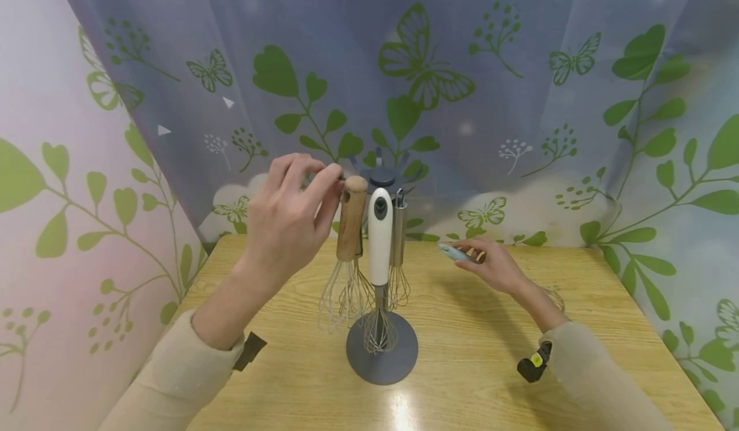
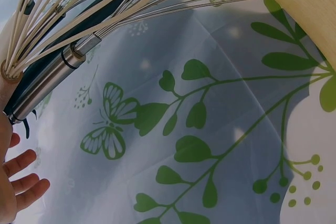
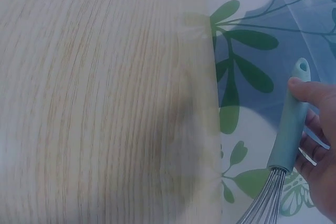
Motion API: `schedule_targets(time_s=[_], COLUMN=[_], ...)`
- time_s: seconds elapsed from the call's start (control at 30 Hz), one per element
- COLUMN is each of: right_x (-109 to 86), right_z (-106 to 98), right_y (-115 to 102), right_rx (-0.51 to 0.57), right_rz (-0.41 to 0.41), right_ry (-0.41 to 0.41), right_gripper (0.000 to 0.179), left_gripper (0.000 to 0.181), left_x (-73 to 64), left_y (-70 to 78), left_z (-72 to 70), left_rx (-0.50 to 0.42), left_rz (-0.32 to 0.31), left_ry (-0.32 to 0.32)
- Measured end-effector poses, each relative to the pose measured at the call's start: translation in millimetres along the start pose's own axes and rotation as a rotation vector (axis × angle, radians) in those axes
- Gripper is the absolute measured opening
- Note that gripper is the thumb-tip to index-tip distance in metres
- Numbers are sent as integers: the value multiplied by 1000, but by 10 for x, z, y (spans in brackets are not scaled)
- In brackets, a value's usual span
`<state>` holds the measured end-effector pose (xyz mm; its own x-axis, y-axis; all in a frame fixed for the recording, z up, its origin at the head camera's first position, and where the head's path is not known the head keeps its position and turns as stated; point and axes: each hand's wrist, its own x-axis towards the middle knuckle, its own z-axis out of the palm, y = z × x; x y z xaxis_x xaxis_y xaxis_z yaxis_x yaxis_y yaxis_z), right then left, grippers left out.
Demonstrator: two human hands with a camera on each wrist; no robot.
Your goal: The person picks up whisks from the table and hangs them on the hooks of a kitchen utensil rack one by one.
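In the head view, my left hand (image 1: 288, 216) is raised at the top of a whisk stand (image 1: 382, 354). Its thumb and forefinger come together at the upper end of a wooden-handled whisk (image 1: 349, 226), pinching there; the exact contact is partly hidden. A white-handled whisk (image 1: 380, 245) and a steel-handled whisk (image 1: 398, 229) hang close by on the stand. My right hand (image 3: 320, 135) grips the mint-green handle of another whisk (image 3: 290, 129), thumb near the hanging hole. That hand is right of the stand, over the table. In the left wrist view, the other left fingers (image 2: 23, 184) spread loosely.
The stand's round grey base rests on a wood-grain table (image 1: 288, 386). Its upper hooks (image 1: 382, 174) stick out in several directions near the back curtain (image 1: 346, 52). Leaf-and-butterfly curtains enclose the back and both sides.
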<state>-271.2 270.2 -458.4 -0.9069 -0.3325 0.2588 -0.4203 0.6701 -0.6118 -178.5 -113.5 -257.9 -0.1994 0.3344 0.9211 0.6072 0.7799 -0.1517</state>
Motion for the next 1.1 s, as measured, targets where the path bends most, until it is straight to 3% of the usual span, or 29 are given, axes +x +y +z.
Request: schedule_targets(time_s=[1.1], right_x=[5], right_z=[-37], right_y=[-302], right_rx=[105], right_rz=[-52], right_ry=[86], right_gripper=[38], left_gripper=[11], left_x=[-9], left_y=[-8], left_z=[13], left_rx=[5], left_rz=[2], left_ry=[-1])
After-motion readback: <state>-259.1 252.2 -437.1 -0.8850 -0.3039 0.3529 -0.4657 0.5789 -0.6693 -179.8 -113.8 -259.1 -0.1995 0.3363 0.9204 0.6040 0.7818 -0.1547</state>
